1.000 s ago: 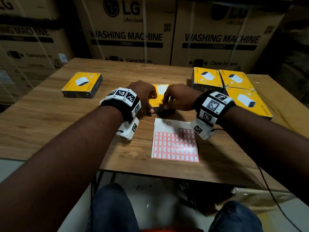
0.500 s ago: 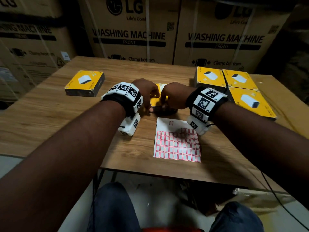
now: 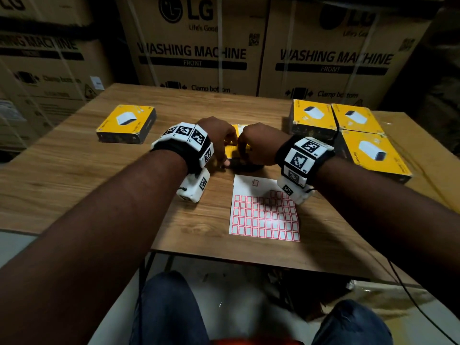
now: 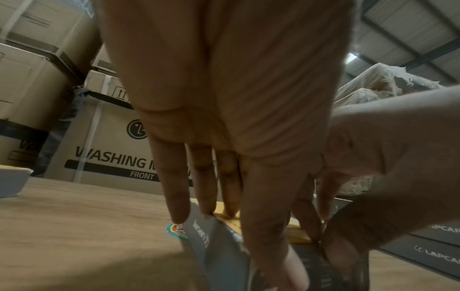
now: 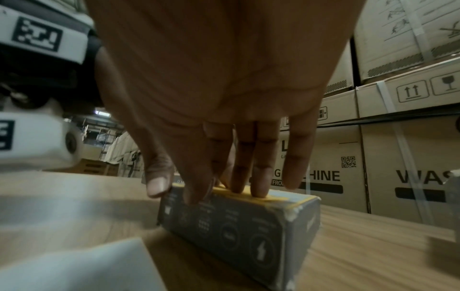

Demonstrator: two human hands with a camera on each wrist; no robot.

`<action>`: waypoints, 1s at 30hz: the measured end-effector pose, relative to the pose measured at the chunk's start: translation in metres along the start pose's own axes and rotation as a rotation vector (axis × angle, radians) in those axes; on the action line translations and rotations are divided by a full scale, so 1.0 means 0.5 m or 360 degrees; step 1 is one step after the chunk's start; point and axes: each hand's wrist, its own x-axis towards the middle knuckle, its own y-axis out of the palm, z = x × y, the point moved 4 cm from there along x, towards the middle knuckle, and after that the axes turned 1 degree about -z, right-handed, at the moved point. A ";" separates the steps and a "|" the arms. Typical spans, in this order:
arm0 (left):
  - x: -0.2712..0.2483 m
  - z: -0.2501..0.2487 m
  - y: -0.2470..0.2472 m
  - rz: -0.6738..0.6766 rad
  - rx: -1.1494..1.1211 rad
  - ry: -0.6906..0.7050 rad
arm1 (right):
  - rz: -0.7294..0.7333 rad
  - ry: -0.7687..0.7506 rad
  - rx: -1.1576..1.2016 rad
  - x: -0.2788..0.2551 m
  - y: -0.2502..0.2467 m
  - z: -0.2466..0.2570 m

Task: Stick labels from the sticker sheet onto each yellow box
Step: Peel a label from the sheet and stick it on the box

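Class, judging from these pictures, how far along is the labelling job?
Done: the sticker sheet has gaps in its top rows. In hand: the left hand and right hand press on the middle box. Possibly left: the far-left box and three right boxes; no labels are visible on them.

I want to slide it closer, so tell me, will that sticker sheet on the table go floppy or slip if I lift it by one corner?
The sticker sheet lies thin and flat on the table, so it would probably droop if lifted. It looks very light and may skid when pushed. Its glare hints at a slick surface, so a pinch may slip.
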 end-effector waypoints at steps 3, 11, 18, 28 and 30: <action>-0.002 0.000 -0.002 -0.0004 0.0012 -0.0010 | -0.0039 0.0000 -0.0044 -0.001 0.004 0.003; -0.003 -0.005 -0.005 0.0013 0.0066 -0.0003 | -0.0067 0.0004 -0.0069 0.000 0.006 0.004; -0.006 -0.002 -0.004 -0.0007 0.0072 0.0001 | -0.0116 -0.0016 -0.0070 0.005 0.004 -0.005; -0.006 -0.001 -0.002 -0.0009 0.0011 -0.0013 | -0.0226 0.0069 0.0289 0.018 0.029 -0.056; -0.004 -0.001 0.001 -0.0015 0.0006 -0.0021 | -0.0206 0.0079 0.0348 0.017 0.031 -0.063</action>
